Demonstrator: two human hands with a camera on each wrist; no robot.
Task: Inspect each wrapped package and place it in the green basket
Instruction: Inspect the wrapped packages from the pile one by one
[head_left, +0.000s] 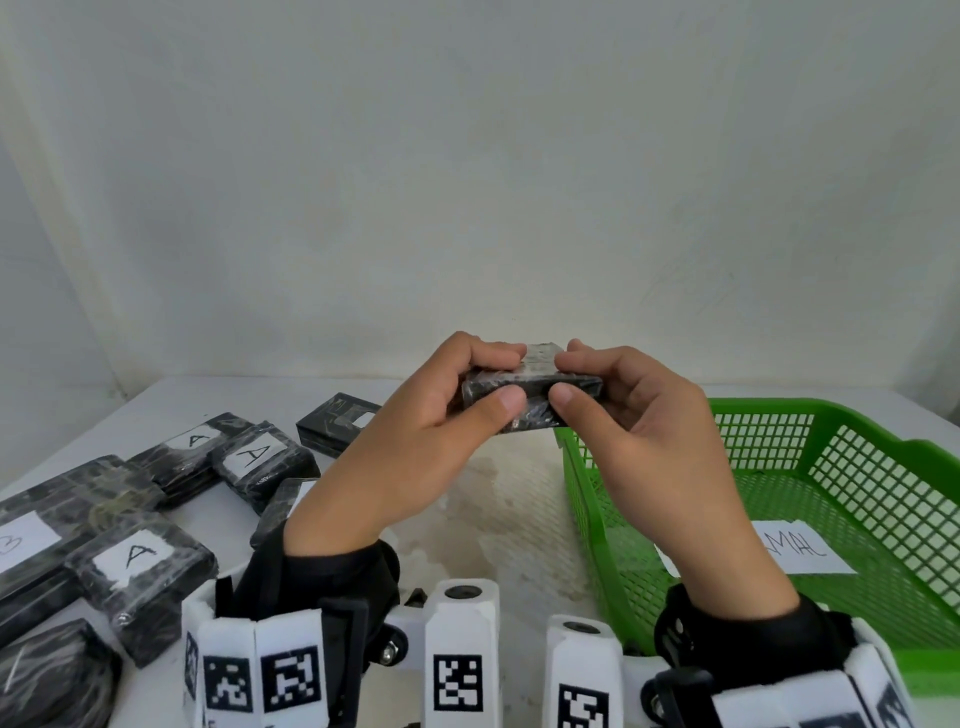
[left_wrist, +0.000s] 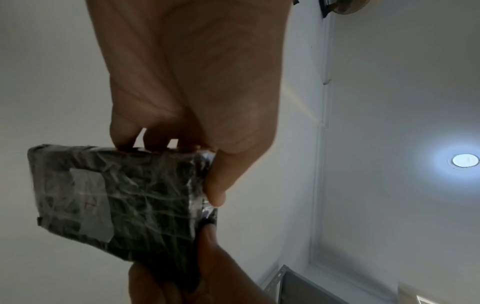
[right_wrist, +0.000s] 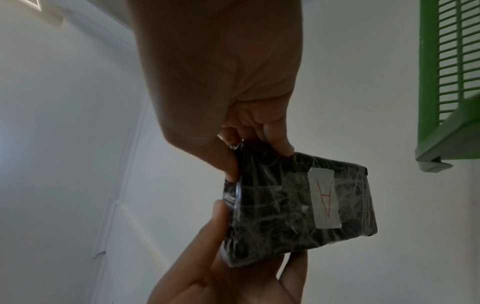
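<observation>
One black rectangular package wrapped in clear film (head_left: 524, 395) was counted in the air, gripped by two hands, the left hand (head_left: 415, 452) and the right hand (head_left: 649, 441). At least seven more black wrapped packages (head_left: 104, 483) were counted on the one white table (head_left: 509, 499); overlap left the exact number uncertain. Three white labels lettered A (head_left: 136, 557) were seen among them. One green plastic lattice basket (head_left: 779, 405) was counted, with one white paper slip (head_left: 800, 551) inside.
</observation>
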